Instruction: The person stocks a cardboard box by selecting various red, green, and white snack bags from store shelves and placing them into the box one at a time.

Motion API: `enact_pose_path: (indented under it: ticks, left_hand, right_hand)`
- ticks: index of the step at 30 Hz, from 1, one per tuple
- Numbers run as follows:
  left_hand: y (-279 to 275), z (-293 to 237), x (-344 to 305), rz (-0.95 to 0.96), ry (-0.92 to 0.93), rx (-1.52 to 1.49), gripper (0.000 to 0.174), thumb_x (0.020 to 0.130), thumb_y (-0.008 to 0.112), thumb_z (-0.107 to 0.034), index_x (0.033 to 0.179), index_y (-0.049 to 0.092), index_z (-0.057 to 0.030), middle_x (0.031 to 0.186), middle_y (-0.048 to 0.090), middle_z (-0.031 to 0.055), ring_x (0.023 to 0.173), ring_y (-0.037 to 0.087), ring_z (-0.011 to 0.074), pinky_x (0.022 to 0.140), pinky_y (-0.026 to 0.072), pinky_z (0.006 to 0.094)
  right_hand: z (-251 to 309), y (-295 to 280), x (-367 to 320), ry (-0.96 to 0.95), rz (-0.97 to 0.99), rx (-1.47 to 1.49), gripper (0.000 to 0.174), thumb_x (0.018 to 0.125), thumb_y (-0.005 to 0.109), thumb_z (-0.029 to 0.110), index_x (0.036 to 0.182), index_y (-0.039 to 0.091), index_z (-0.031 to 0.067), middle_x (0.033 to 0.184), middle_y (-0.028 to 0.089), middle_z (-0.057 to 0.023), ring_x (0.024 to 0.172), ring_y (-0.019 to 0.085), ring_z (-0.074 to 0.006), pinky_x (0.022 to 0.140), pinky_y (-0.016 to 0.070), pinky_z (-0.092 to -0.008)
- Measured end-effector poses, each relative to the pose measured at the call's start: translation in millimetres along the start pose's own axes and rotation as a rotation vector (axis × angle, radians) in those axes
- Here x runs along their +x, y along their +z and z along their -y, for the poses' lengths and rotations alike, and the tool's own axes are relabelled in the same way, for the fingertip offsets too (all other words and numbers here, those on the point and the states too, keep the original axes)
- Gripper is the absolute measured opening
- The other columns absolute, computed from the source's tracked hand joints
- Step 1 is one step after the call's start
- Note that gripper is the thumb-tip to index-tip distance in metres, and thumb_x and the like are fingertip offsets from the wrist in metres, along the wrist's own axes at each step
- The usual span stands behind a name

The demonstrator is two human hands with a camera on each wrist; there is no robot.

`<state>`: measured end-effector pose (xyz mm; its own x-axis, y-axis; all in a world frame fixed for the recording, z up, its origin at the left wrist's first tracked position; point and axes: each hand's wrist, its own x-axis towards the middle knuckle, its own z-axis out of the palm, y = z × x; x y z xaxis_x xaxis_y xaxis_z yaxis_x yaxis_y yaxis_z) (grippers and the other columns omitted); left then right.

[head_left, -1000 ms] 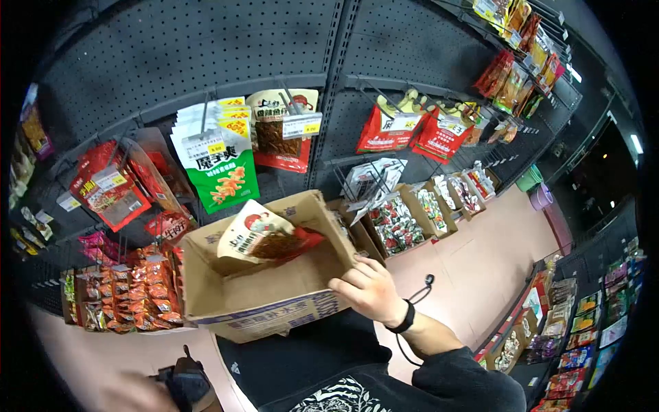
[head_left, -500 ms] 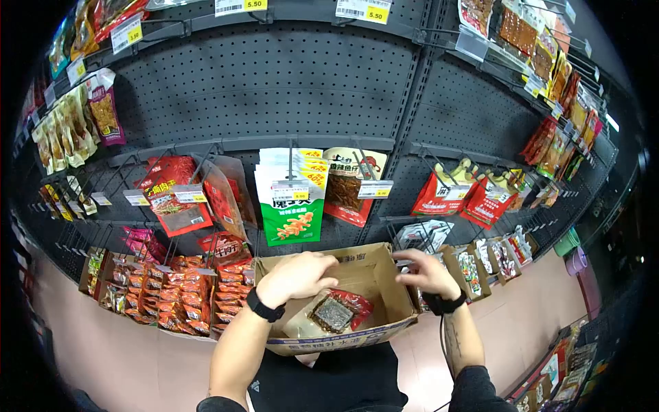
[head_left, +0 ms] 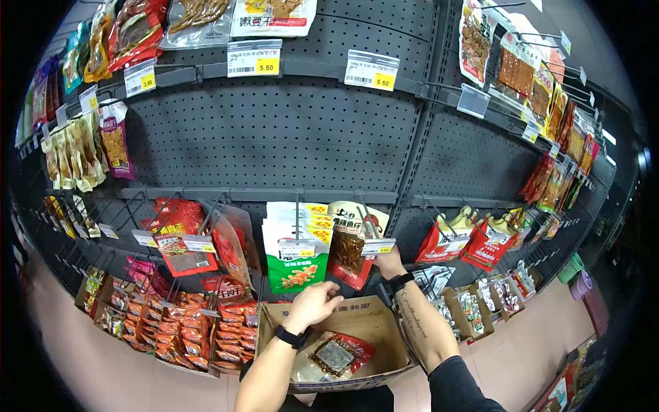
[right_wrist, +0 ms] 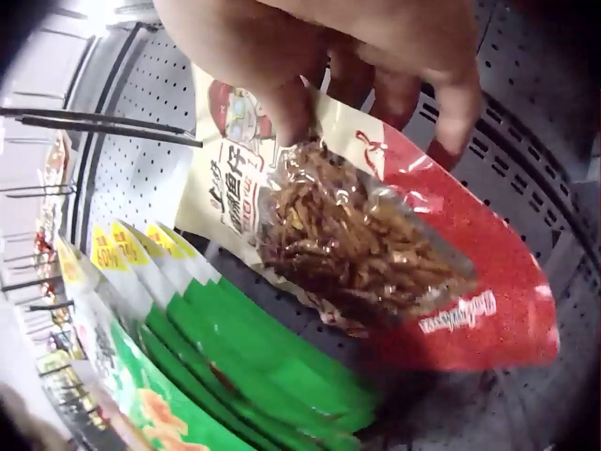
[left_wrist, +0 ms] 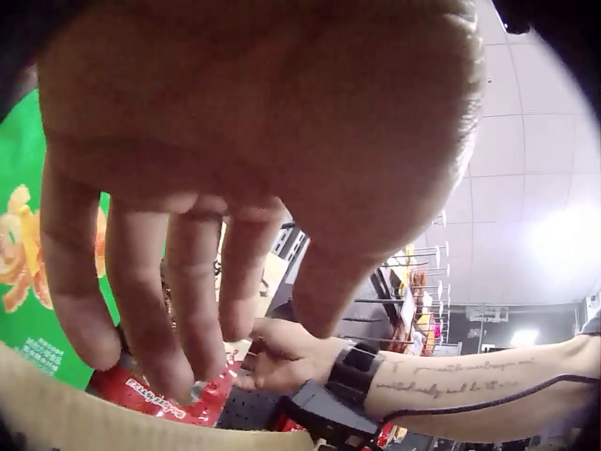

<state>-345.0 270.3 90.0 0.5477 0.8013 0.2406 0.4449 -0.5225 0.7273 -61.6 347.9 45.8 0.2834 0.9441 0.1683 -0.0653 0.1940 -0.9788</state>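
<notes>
My right hand (right_wrist: 376,38) pinches the edge of a cream and red snack bag (right_wrist: 347,225), thumb across its front and fingers behind. In the head view that bag (head_left: 347,250) hangs from the shelf's lower row behind a price tag. My left hand (head_left: 314,304), fingers extended and relaxed, is over the cardboard box (head_left: 364,307), close below the hanging bags. Inside the box, a second bag (head_left: 334,357) with a window lies flat. Green and white snack bags (head_left: 296,268) hang just left of the bag in my right hand.
Red snack bags (head_left: 182,237) hang farther left, above boxes of small orange packets (head_left: 182,333). To the right hang red and cream bags (head_left: 489,242), with more open boxes (head_left: 473,271) below. Metal hooks jut from the pegboard (head_left: 274,137).
My right hand has gone from the box rim up to the hanging bag. My left hand has come from low left to over the box. The bag in the box now lies flat.
</notes>
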Motion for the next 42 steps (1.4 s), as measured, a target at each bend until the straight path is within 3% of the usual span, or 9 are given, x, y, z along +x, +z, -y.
enact_pose_path:
  ticks: [5, 10, 14, 16, 21, 28, 33, 38, 42]
  left_hand:
    - [13.1, -1.6, -0.2, -0.183, -0.005, -0.047, 0.059, 0.085, 0.07, -0.032, 0.133, 0.05, -0.0034, 0.129, 0.054, 0.0211, 0.116, 0.057, 0.0346, 0.098, 0.0466, 0.0411]
    - [37.5, -5.0, 6.8, -0.414, -0.009, -0.175, 0.078, 0.082, 0.075, -0.026, 0.142, 0.035, 0.0045, 0.138, 0.045, 0.0257, 0.129, 0.047, 0.0368, 0.107, 0.0391, 0.0422]
    - [40.1, -25.6, 7.2, -0.519, 0.041, -0.359, 0.068, 0.083, 0.075, -0.021, 0.138, 0.042, 0.0023, 0.124, 0.06, 0.0195, 0.115, 0.059, 0.0272, 0.099, 0.0457, 0.0373]
    - [36.1, -27.5, 3.5, -0.365, 0.0, -0.582, 0.054, 0.085, 0.073, -0.016, 0.13, 0.049, 0.0016, 0.11, 0.069, 0.0117, 0.096, 0.065, 0.0171, 0.088, 0.0501, 0.0316]
    - [14.0, -35.0, 6.7, -0.291, -0.033, -0.665, 0.026, 0.085, 0.071, -0.013, 0.104, 0.057, -0.0005, 0.097, 0.071, 0.0121, 0.09, 0.067, 0.0167, 0.081, 0.0502, 0.0318]
    - [-23.4, -53.5, -42.0, 0.015, -0.078, -0.618, 0.018, 0.087, 0.068, -0.011, 0.101, 0.062, -0.0018, 0.069, 0.062, 0.0007, 0.053, 0.057, 0.0088, 0.055, 0.0481, 0.0275]
    - [-38.0, -20.3, -61.9, 0.335, 0.311, -0.089, 0.026, 0.081, 0.072, -0.022, 0.093, 0.059, -0.0024, 0.079, 0.064, 0.0172, 0.077, 0.065, 0.0327, 0.068, 0.0476, 0.0403]
    - [-70.9, -29.8, -78.0, 0.378, 0.3, -0.351, 0.029, 0.088, 0.071, -0.022, 0.111, 0.066, -0.0052, 0.102, 0.071, 0.0085, 0.098, 0.067, 0.0205, 0.091, 0.0508, 0.0339]
    - [-94.0, -22.8, -78.7, 0.51, 0.176, -0.391, 0.038, 0.087, 0.074, -0.025, 0.117, 0.064, -0.0032, 0.11, 0.07, 0.0098, 0.103, 0.065, 0.0174, 0.091, 0.0509, 0.0338]
  right_hand:
    - [75.8, -0.9, -55.9, 0.02, 0.138, -0.143, 0.024, 0.093, 0.063, 0.004, 0.116, 0.064, -0.0027, 0.112, 0.07, -0.0076, 0.098, 0.064, -0.0118, 0.086, 0.0492, -0.0262]
    - [118.1, -24.3, -112.0, 0.0, 0.278, -0.437, 0.022, 0.09, 0.067, 0.005, 0.112, 0.068, -0.0005, 0.103, 0.07, -0.0013, 0.091, 0.06, -0.0082, 0.082, 0.0487, -0.0259]
    - [126.7, -34.1, -148.5, -0.123, 0.188, -0.386, 0.022, 0.089, 0.065, -0.001, 0.11, 0.067, -0.0021, 0.102, 0.07, -0.0012, 0.093, 0.06, -0.0077, 0.085, 0.0483, -0.0262]
    - [126.7, -35.0, -153.4, -0.133, 0.154, -0.344, 0.023, 0.088, 0.064, -0.001, 0.111, 0.066, -0.0019, 0.103, 0.07, -0.0025, 0.093, 0.061, -0.0079, 0.085, 0.0484, -0.0262]
    - [132.3, -20.6, -131.8, -0.123, 0.157, -0.153, 0.02, 0.089, 0.062, 0.0, 0.109, 0.065, 0.0006, 0.103, 0.07, -0.0032, 0.093, 0.063, -0.0097, 0.086, 0.0475, -0.026]
    - [109.0, -22.2, -147.8, 0.09, 0.286, -0.136, 0.023, 0.082, 0.068, -0.005, 0.104, 0.068, -0.0012, 0.096, 0.071, -0.0049, 0.083, 0.065, -0.0117, 0.075, 0.0507, -0.0265]
    - [110.3, -12.9, -171.8, 0.125, 0.496, -0.429, 0.016, 0.083, 0.07, -0.004, 0.099, 0.072, -0.0016, 0.094, 0.073, -0.0052, 0.085, 0.065, -0.0111, 0.08, 0.0513, -0.0266]
    - [156.1, -9.0, -182.3, 0.084, 0.879, -0.834, 0.028, 0.084, 0.072, 0.002, 0.112, 0.069, -0.0016, 0.107, 0.072, -0.0084, 0.098, 0.064, -0.0119, 0.086, 0.0506, -0.0275]
    - [143.4, -17.2, -174.2, 0.269, 1.127, -0.271, 0.041, 0.088, 0.072, 0.01, 0.127, 0.06, 0.0007, 0.109, 0.07, -0.009, 0.101, 0.063, -0.0143, 0.091, 0.0495, -0.0295]
